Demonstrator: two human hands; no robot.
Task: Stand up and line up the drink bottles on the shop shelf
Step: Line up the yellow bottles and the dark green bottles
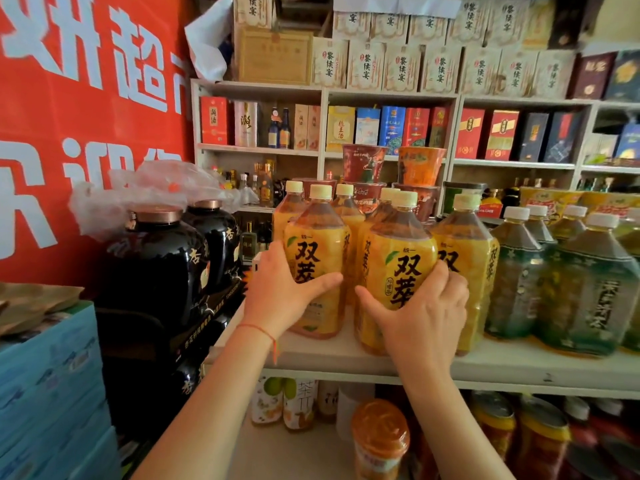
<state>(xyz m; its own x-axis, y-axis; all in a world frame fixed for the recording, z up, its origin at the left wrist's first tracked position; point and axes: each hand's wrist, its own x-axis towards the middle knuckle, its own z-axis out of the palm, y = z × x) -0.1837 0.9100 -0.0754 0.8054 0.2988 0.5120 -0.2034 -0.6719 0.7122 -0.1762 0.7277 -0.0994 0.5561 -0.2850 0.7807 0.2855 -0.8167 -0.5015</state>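
Two bare hands on the front row of a white shelf running across the middle of the frame. Left hand, red string at the wrist, wrapped around the lower body of the left yellow bottle, thumb across the label front, fingers hidden behind the bottle's left side. Right hand clasped on the middle yellow bottle, thumb stretched along the lower left of its label, fingers curled over the right side, into the narrow gap beside a third yellow bottle. All three upright, cream caps on, labels facing forward, standing close together near the front edge of the shelf; left and middle bottles just apart, middle and third nearly touching. More yellow bottles upright directly behind them. To the right of the frame, green tea bottles with white caps, also upright, in rows on the same shelf. Behind, centre of the frame, stacked noodle cups. At left, black ceramic jars under a loose clear plastic bag, in front of a red banner with white characters. Upper part of the frame filled with boxed goods on white shelving. Lower centre, an orange-lidded jar on the shelf below, blurred.
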